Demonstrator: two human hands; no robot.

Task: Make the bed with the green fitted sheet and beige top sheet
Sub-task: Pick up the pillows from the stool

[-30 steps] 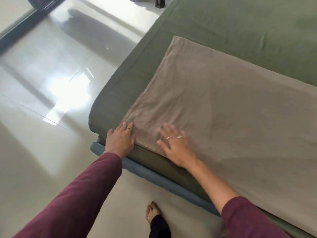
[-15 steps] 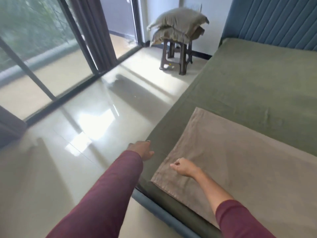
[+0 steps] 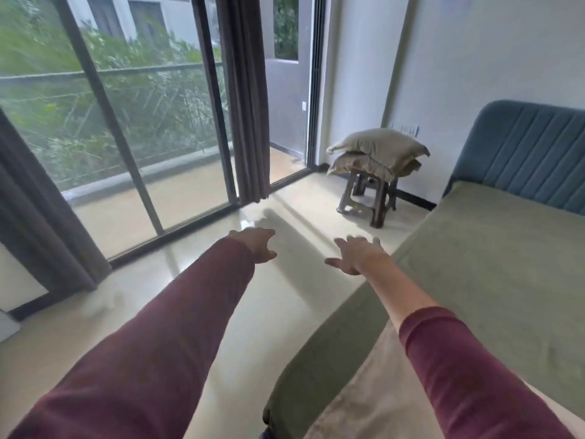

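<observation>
Currently left hand [image 3: 258, 245] and right hand [image 3: 357, 256] both released, fingers spread, held out over the floor [image 3: 285, 299]; beige top sheet [image 3: 364, 397] lies on green fitted sheet [image 3: 490, 280].

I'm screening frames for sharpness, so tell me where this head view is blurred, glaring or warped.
Head view: both hands, left hand and right hand, are smeared by motion blur; the foliage behind the window is streaked; daylight leaves a glare patch on the glossy floor; wide-angle distortion bends the window frames; the pillows on the stool stay fairly sharp.
</observation>
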